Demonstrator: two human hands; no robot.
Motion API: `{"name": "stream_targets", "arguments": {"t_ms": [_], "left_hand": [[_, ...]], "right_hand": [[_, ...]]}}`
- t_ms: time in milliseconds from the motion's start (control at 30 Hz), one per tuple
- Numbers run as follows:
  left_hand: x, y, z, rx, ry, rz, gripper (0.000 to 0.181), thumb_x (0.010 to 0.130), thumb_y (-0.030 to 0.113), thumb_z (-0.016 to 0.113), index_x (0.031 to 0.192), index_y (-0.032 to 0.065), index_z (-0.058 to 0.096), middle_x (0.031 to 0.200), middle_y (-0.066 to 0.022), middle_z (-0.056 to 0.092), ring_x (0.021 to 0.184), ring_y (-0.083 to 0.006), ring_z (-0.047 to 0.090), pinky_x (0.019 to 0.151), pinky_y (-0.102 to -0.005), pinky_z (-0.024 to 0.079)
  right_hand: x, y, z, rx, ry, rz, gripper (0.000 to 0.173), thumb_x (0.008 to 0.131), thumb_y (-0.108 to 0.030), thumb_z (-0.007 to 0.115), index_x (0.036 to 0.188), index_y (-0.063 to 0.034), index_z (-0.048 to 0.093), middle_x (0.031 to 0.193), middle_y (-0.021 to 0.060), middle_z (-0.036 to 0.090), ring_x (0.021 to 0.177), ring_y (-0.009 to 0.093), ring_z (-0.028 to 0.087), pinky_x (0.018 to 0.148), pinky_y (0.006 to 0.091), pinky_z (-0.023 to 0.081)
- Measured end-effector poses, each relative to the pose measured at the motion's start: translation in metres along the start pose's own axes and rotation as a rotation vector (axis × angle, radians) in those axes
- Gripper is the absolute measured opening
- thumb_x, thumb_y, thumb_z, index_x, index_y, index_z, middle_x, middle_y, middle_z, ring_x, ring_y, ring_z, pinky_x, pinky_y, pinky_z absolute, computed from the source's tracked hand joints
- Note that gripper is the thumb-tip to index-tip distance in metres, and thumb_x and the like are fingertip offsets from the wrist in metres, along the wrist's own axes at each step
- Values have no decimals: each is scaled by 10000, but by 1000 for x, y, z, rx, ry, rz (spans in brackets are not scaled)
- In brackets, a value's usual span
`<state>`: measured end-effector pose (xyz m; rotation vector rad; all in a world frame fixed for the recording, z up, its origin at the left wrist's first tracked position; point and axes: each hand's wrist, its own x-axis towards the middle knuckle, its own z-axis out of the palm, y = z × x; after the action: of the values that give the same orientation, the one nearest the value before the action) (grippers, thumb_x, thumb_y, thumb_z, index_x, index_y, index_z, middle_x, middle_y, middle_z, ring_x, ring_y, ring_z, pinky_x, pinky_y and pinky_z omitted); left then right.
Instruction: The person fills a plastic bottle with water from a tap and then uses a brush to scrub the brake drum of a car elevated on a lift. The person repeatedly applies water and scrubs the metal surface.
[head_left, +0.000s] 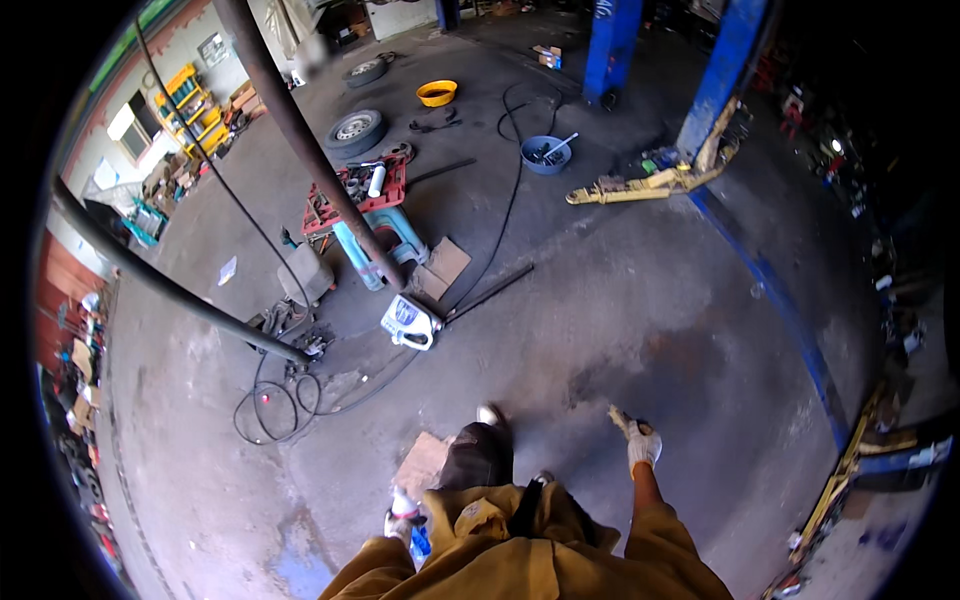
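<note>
My left hand, in a pale work glove, is low by my left hip. It grips a white bottle with a reddish band; a blue item shows just below, and I cannot tell whether it belongs to the bottle. Out to the right, over the stained concrete floor, is my right hand, also gloved. A yellowish-brown piece sticks out at its fingers; blur hides whether this is a soiled glove finger or something held. A flat cardboard piece lies beside my left leg.
Ahead stand a white jug and a turquoise stool under a red tool case. Slanting poles and a looped hose are at left. A blue lift post with a yellow arm rises at right.
</note>
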<state>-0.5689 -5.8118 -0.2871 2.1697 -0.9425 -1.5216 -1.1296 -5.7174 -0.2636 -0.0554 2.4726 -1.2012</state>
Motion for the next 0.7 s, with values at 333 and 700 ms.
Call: {"name": "stream_targets", "arguments": {"t_ms": [333,700], "left_hand": [[159,232,108,-336,58,-109,327,802,52,634,1117,56,545,886,-91,628,648,-217,621,535,-319,515],[390,713,174,-85,-228,596,615,694,93,781,1227,20,483,1084,-76,614,994,-199,597,862,-318,488]], "right_hand": [[137,-187,140,-487,73,104,289,710,-338,696,835,-78,686,844,144,690,803,303,652,756,401,496],[204,-271,318,-663,-144,367,382,706,-375,658,912,-57,696,924,197,677,874,331,653,772,421,506]]}}
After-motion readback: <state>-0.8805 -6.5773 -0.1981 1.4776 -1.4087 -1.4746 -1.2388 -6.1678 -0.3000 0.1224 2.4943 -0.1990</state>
